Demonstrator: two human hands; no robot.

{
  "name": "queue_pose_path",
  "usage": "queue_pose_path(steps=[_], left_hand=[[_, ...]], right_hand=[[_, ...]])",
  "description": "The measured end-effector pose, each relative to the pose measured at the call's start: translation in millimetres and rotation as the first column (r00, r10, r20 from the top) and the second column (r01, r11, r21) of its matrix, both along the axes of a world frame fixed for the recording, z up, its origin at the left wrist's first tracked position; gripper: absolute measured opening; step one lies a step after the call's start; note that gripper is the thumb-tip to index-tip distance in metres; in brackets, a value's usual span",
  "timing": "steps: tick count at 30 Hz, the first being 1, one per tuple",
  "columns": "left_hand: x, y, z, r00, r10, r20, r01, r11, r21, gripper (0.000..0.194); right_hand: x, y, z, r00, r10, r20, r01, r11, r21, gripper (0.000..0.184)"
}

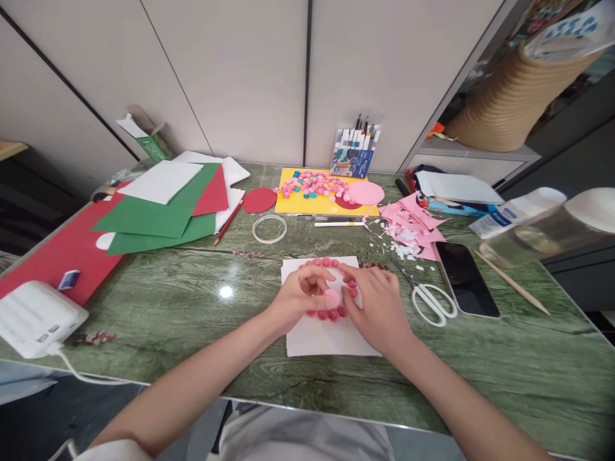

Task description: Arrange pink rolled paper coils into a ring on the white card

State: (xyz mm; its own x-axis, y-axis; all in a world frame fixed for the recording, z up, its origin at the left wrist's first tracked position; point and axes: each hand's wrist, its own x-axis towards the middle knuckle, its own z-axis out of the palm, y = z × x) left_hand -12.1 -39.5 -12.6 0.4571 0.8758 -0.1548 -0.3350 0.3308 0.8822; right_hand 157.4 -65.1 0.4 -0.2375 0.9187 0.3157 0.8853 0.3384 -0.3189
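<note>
A ring of small dark-pink coiled paper pieces [329,315] lies on a white paper sheet [317,342], with a pale centre showing inside it. Over its left side, my left hand [305,291] is closed, pinching a light-pink round paper piece [331,298] between thumb and fingers. My right hand [377,301] rests at the ring's right side, fingers curved and thumb apart from the index finger. No held thing shows in it. Both hands cover parts of the ring.
White-handled scissors [432,304] and a phone [468,278] lie to the right, near pink paper scraps [416,224]. Behind are pink and blue coils [314,184] on yellow paper [288,203], and a tape roll [269,229]. Green sheets [148,214] and a white charger [41,317] sit left.
</note>
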Motion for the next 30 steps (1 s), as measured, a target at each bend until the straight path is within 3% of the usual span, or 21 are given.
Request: queue_pose_path(steps=[10,18,30], left_hand=[[-1.8,-0.3,1.2,0.994,-0.098,0.054,0.095,0.993,0.065,0.034],[-2.8,-1.3,2.4,0.906,-0.413,0.091,0.413,0.911,0.013,0.037],[5.0,3.7,-2.5,0.98,-0.174,0.097,0.174,0.985,0.013,0.02]], right_hand=[[0.4,-0.6,-1.4,1.0,0.002,-0.002,-0.002,1.0,-0.016,0.028],[1.2,-0.6,-0.6,1.0,0.013,-0.009,-0.013,1.0,-0.019,0.027],[0.8,-1.3,2.0,1.0,0.011,-0.021,-0.011,1.0,-0.027,0.03]])
